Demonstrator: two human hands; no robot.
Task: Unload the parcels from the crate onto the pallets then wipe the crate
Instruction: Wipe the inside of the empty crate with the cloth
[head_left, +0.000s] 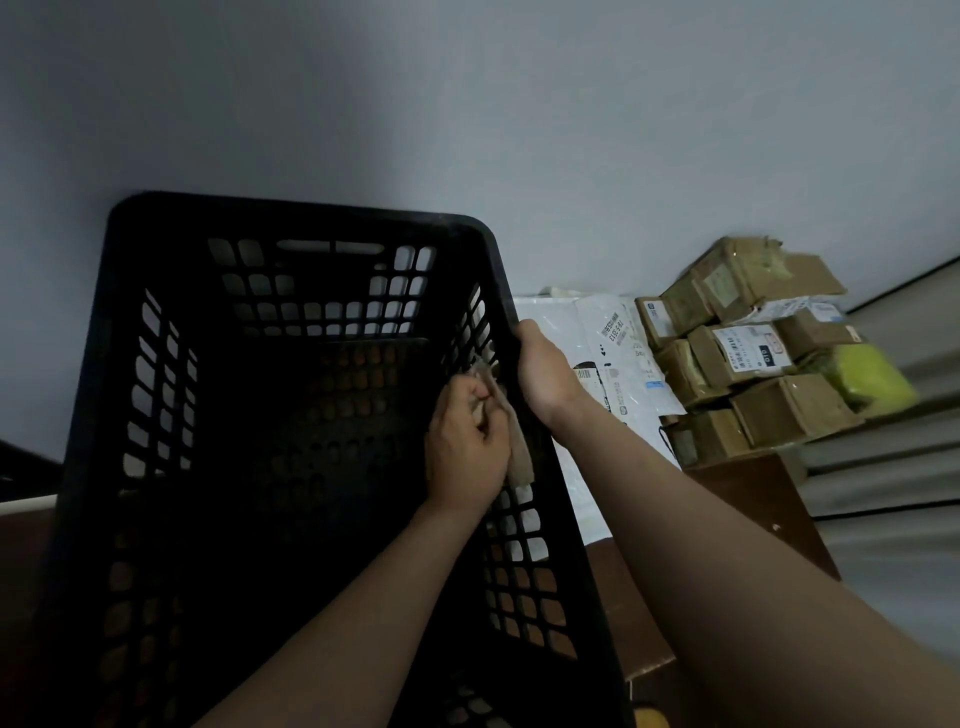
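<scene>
Black crate (88, 467) close in front, empty; stiff lattice plastic, probably light, best held by the rim. Right hand (545, 369) grips the right rim. Left hand (465, 447) clutches a cloth (522, 462) against the inner wall. Parcels (753, 353) are stacked to the right.

I cannot read the blurred parcel labels (748, 349); crate (291, 217) near end is cut off, cloth (521, 460) mostly inside left hand (465, 447).

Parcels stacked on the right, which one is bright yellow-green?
The yellow-green parcel at the stack's right edge, beside the brown cardboard boxes; the white mailer bags lie left of them.
</scene>
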